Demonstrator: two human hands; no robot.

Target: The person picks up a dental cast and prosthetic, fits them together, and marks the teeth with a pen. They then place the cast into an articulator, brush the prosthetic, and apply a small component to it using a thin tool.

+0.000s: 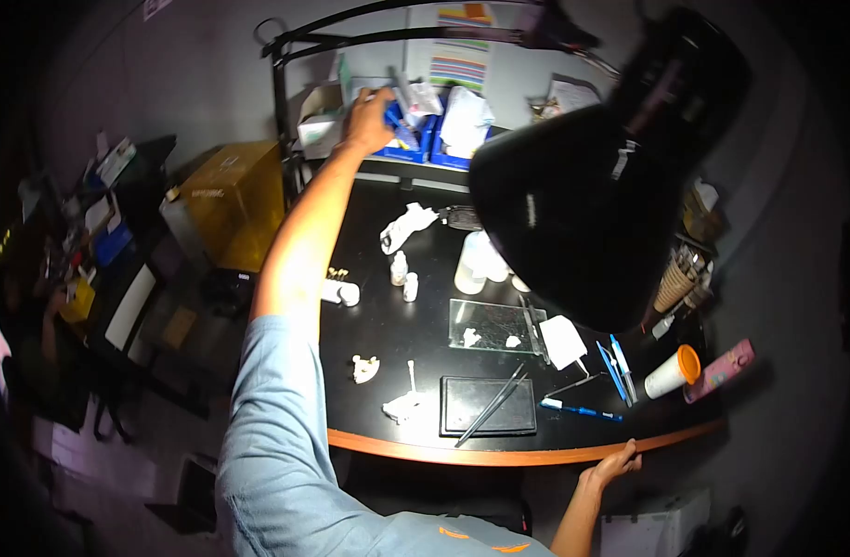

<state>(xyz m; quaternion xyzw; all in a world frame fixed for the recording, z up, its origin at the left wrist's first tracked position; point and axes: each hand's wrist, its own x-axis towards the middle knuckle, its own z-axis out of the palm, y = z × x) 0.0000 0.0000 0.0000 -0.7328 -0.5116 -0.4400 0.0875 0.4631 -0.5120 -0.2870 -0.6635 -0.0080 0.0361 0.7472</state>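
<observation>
My left hand (369, 123) is stretched far forward to the shelf at the back of the desk. Its fingers look apart, at the blue bins (408, 154) and just right of a white cardboard box (321, 123). Part of the fingers is hidden, and I see nothing clearly held. White packets (420, 98) stick up beside the fingertips. My right hand (616, 462) is low at the desk's wooden front edge (555, 456), fingers loosely spread with nothing in them. Closest to it on the desktop lies a blue-handled brush (583, 410).
A large black lamp (573, 204) overhangs the right side. On the black desk are small white bottles (399, 268), a glass plate (480, 325), a dark case (462, 408) with tweezers (492, 405), dental casts (364, 369) and an orange-lidded cup (672, 372). A person sits far left.
</observation>
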